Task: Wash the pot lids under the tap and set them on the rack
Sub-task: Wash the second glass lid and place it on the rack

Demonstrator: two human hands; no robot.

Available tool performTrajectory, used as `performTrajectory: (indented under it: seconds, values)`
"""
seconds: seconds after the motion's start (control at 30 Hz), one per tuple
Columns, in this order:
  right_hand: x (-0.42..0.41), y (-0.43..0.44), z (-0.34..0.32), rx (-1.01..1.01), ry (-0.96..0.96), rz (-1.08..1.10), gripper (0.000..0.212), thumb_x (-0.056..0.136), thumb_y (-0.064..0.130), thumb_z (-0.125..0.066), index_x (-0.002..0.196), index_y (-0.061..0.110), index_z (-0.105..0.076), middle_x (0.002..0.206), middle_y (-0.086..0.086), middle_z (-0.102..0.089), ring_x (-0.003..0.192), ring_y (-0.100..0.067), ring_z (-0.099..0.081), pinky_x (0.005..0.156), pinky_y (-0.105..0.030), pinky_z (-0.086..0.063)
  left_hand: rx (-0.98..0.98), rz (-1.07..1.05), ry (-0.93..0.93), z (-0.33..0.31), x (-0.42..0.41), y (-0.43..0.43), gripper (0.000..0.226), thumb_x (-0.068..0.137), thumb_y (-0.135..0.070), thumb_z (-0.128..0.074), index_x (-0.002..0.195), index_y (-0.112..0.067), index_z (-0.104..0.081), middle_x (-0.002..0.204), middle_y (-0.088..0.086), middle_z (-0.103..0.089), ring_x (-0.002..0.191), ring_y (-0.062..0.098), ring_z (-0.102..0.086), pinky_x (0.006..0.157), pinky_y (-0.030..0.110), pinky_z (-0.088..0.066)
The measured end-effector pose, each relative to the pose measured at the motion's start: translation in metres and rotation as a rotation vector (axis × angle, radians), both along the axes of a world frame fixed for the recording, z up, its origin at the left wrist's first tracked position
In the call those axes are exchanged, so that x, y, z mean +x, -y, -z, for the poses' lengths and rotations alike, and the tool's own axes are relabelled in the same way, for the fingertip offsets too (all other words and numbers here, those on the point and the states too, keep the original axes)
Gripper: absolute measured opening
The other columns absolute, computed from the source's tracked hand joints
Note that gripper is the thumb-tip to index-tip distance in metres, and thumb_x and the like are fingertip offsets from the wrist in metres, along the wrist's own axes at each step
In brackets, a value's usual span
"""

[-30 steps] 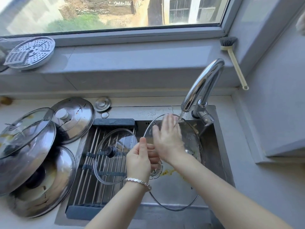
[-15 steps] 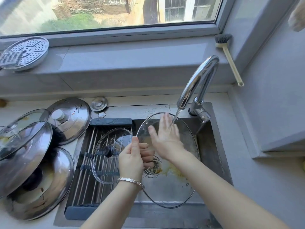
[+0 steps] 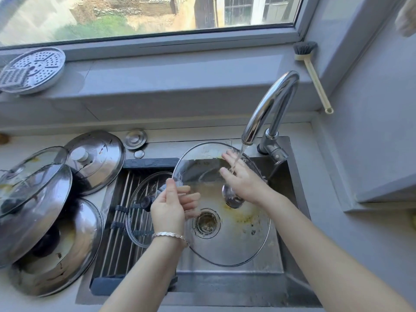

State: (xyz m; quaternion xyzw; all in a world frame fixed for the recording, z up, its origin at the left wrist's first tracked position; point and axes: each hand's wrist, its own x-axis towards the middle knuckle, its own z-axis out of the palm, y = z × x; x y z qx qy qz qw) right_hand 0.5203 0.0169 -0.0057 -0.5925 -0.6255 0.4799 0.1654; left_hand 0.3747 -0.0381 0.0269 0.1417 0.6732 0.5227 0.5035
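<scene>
Two bare hands rinse a large glass lid under a running tap, over the sink.

The lid is tilted in the sink below the tap's spout. The left hand grasps its left rim, thumb over the edge and fingers curled behind the glass. The right hand lies flat and released on the lid's upper face, right under the stream, rubbing more than holding. Yellow residue clings near the lid's middle. Judged from its look, the lid is stiff, fairly heavy, breakable and slick when wet; the rim, or the knob on its far side, seems the safest hold. Left of the tap, a smaller glass lid lies on the rack. Farther left, steel lids wait on the desk. No brand, label or writing can be read.
</scene>
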Motion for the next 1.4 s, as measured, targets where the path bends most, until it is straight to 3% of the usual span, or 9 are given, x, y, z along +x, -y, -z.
performTrajectory:
  seconds: [0.1, 0.2, 0.3, 0.67, 0.83, 1.0, 1.1, 1.2, 1.4]
  values:
    - [0.013, 0.015, 0.002, 0.082, -0.384, 0.362, 0.024, 0.098, 0.016, -0.043, 0.106, 0.021, -0.065, 0.110, 0.005, -0.064, 0.102, -0.004, -0.057, 0.093, -0.023, -0.046, 0.006, -0.046, 0.034, 0.000, -0.014, -0.006, 0.043, 0.097, -0.039, -0.036, 0.075, -0.006, -0.053, 0.041, 0.004, -0.061, 0.031, 0.008, -0.050, 0.032, 0.015, -0.039]
    - [0.021, 0.022, -0.004, 0.071, -0.416, 0.366, 0.014, 0.094, 0.027, -0.051, 0.101, 0.028, -0.063, 0.068, 0.009, -0.060, 0.057, 0.003, -0.055, 0.057, -0.016, -0.044, 0.014, -0.072, 0.057, -0.001, -0.022, -0.011, 0.045, 0.097, -0.042, -0.036, 0.076, -0.007, -0.054, 0.044, 0.006, -0.064, 0.032, 0.010, -0.051, 0.035, 0.017, -0.039]
    - [0.009, 0.025, -0.010, 0.029, -0.343, 0.164, 0.020, 0.086, 0.034, -0.063, 0.105, 0.028, -0.061, 0.058, 0.009, -0.063, 0.050, -0.002, -0.059, 0.044, -0.017, -0.044, 0.026, -0.061, 0.022, -0.004, -0.022, -0.013, 0.045, 0.097, -0.041, -0.036, 0.075, -0.006, -0.053, 0.044, 0.007, -0.063, 0.031, 0.011, -0.051, 0.034, 0.017, -0.039]
    - [-0.031, 0.032, 0.011, 0.161, -0.267, 0.534, 0.038, 0.097, 0.038, -0.042, 0.076, 0.014, -0.064, 0.047, 0.009, -0.050, 0.045, -0.011, -0.045, 0.047, -0.029, -0.037, 0.018, -0.127, 0.001, -0.004, -0.024, -0.006, 0.043, 0.097, -0.040, -0.037, 0.074, -0.007, -0.054, 0.046, 0.008, -0.063, 0.032, 0.011, -0.049, 0.036, 0.018, -0.039]
    - [-0.028, 0.034, -0.003, 0.267, 0.027, 0.360, 0.031, 0.099, 0.036, -0.035, 0.106, 0.023, -0.063, 0.088, -0.002, -0.069, 0.085, -0.024, -0.062, 0.071, -0.032, -0.044, 0.001, -0.162, 0.001, 0.001, -0.021, 0.002, 0.044, 0.096, -0.041, -0.037, 0.075, -0.009, -0.057, 0.063, 0.012, -0.063, 0.035, 0.008, -0.055, 0.036, 0.017, -0.047]
    - [-0.048, 0.069, 0.009, 0.510, 0.362, 0.203, 0.064, 0.093, 0.046, -0.032, 0.139, 0.002, -0.038, 0.118, -0.019, -0.052, 0.110, -0.029, -0.040, 0.093, -0.043, -0.043, 0.038, -0.281, 0.084, 0.002, -0.013, -0.009, 0.044, 0.096, -0.044, -0.036, 0.077, -0.009, -0.054, 0.055, 0.009, -0.064, 0.034, 0.008, -0.054, 0.037, 0.016, -0.046]
    - [-0.047, 0.085, 0.012, 0.448, 0.291, -0.031, 0.085, 0.089, 0.065, -0.005, 0.147, 0.002, -0.014, 0.156, -0.015, -0.006, 0.143, -0.021, 0.000, 0.116, -0.036, -0.002, 0.059, -0.329, 0.098, 0.002, -0.013, -0.013, 0.045, 0.096, -0.045, -0.036, 0.075, -0.010, -0.054, 0.058, 0.010, -0.064, 0.036, 0.009, -0.056, 0.037, 0.016, -0.046]
    - [-0.024, 0.063, 0.016, 0.249, 0.340, -0.017, 0.088, 0.079, 0.069, 0.000, 0.146, 0.013, 0.014, 0.150, -0.002, 0.028, 0.140, -0.013, 0.025, 0.115, -0.028, 0.016, 0.057, -0.322, 0.076, 0.001, -0.013, -0.008, 0.045, 0.096, -0.045, -0.037, 0.076, -0.010, -0.056, 0.055, 0.006, -0.066, 0.038, 0.008, -0.058, 0.038, 0.016, -0.047]
    - [-0.016, 0.049, 0.010, 0.186, 0.370, 0.054, 0.078, 0.090, 0.059, -0.005, 0.148, 0.009, 0.010, 0.155, -0.005, 0.021, 0.142, -0.014, 0.021, 0.115, -0.028, 0.014, 0.059, -0.305, 0.053, 0.001, -0.013, -0.003, 0.045, 0.096, -0.044, -0.038, 0.075, -0.009, -0.057, 0.046, 0.001, -0.065, 0.037, 0.007, -0.058, 0.038, 0.015, -0.048]
